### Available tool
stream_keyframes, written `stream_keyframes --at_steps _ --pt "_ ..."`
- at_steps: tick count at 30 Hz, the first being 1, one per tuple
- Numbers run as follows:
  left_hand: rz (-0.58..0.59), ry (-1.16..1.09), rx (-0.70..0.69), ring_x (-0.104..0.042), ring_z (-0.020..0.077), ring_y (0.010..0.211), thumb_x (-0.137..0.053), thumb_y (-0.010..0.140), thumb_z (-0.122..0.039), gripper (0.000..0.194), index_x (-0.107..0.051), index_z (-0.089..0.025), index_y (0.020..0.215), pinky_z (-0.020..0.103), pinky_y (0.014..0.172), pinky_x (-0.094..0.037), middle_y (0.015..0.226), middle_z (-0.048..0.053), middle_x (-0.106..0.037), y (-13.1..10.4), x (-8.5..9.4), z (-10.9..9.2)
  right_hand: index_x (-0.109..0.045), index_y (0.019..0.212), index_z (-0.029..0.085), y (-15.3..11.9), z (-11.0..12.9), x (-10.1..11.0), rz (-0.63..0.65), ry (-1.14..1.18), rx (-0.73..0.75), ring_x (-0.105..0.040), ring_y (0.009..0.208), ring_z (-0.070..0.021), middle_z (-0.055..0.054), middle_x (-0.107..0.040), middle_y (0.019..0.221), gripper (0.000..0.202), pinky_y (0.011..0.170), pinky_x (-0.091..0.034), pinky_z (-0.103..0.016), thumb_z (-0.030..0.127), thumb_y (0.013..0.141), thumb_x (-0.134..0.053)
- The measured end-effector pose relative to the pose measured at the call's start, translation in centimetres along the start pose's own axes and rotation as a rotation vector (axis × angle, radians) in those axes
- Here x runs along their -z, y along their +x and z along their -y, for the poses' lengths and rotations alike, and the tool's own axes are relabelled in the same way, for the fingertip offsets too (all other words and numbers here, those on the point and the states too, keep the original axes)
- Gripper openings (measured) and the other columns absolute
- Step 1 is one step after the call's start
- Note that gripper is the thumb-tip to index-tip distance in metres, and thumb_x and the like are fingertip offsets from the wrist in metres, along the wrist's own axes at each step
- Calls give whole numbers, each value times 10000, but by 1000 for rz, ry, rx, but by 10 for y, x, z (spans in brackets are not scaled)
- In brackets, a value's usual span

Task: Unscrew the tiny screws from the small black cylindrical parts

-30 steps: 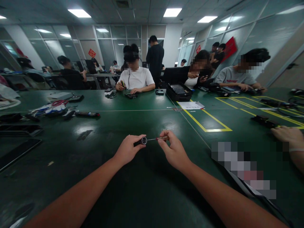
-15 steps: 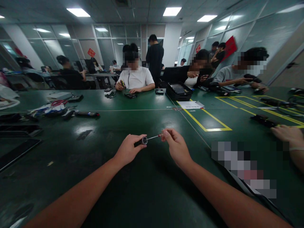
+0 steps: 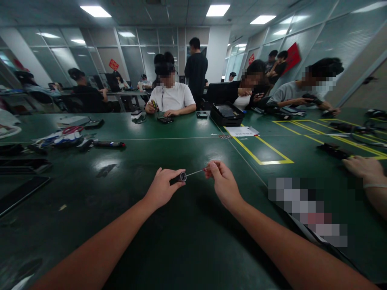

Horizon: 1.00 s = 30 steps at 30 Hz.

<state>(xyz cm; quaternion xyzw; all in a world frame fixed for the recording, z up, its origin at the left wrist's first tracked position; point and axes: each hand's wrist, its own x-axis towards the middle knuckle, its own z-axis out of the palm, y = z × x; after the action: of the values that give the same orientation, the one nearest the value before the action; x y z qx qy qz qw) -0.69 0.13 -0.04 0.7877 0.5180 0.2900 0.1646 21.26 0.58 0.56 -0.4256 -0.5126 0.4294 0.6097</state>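
Note:
My left hand [image 3: 161, 187] is closed around a short black cylinder that looks like a flashlight [image 3: 182, 177], its round, silvery-rimmed end turned towards my right hand. Between the fingertips of my right hand [image 3: 223, 179] is a slim screwdriver [image 3: 195, 173] with a reddish, see-through handle. Its thin metal shaft points left, and the tip meets the rimmed end; how far in it reaches I cannot tell. Both hands are held over the green table [image 3: 169, 245]. Most of the cylinder's body is hidden by my left fingers.
Gloves and a red-handled tool [image 3: 72, 129] lie at the left, near a dark pen-like tool [image 3: 109, 144]. A black bin [image 3: 226, 114] and white paper [image 3: 242, 131] are ahead. Another person's hand [image 3: 364, 169] rests at the right. Several people sit across the table.
The screwdriver's shaft and the cylinder's rimmed end have shifted slightly, and my left hand has turned a little. Both hands keep their grip. The whole view has moved slightly.

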Motion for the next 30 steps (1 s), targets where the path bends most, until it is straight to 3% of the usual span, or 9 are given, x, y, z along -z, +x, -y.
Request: stream_keyframes --at_steps 9,13,16,20,25,28,30 --pt "22 3 11 -596 267 1179 -690 901 -294 406 -633 -326 1302 624 1163 -199 1220 24 -702 -1 0 -5 -626 923 203 -7 11 0 77 -171 83 -639 713 -181 -31 -677 782 279 686 -502 -321 476 920 -570" --pt "22 2 -1 -597 265 1180 -690 900 -286 414 -629 -318 1308 610 1159 -229 1232 24 -701 0 0 -5 -563 633 212 -8 22 5 44 -492 93 -502 501 -135 29 -543 526 433 507 -354 -274 560 886 -614" --pt "21 -10 -12 -602 260 1159 -689 897 -271 422 -629 -305 1313 566 1136 -308 1232 31 -701 0 0 -5 -530 547 213 -8 24 8 32 -637 165 -439 473 -123 37 -475 490 515 476 -286 -277 586 896 -591" --pt "4 -29 -3 -614 249 1121 -703 887 -254 419 -643 -292 1300 488 1062 -413 1200 33 -711 0 1 -3 -657 770 207 -9 21 7 96 -605 174 -548 557 -152 14 -614 621 329 516 -366 -275 495 918 -596" --pt "-12 -26 -26 -626 243 1090 -701 887 -254 407 -654 -279 1290 432 995 -457 1172 34 -720 0 1 -2 -655 1016 220 -9 20 7 211 -493 210 -675 815 -205 -41 -727 911 180 705 -486 -317 355 931 -572" --pt "-13 -24 -22 -629 244 1074 -696 890 -261 405 -653 -283 1292 437 991 -457 1160 34 -723 0 1 -2 -681 1073 241 -7 20 9 218 -521 154 -642 665 -195 -9 -696 760 262 599 -441 -307 434 954 -549" --pt "-5 -28 -24 -627 247 1070 -692 893 -266 401 -653 -287 1291 441 982 -460 1162 34 -722 0 0 -2 -714 1007 247 -7 18 9 194 -526 131 -585 555 -184 14 -620 617 335 540 -388 -301 498 977 -493"
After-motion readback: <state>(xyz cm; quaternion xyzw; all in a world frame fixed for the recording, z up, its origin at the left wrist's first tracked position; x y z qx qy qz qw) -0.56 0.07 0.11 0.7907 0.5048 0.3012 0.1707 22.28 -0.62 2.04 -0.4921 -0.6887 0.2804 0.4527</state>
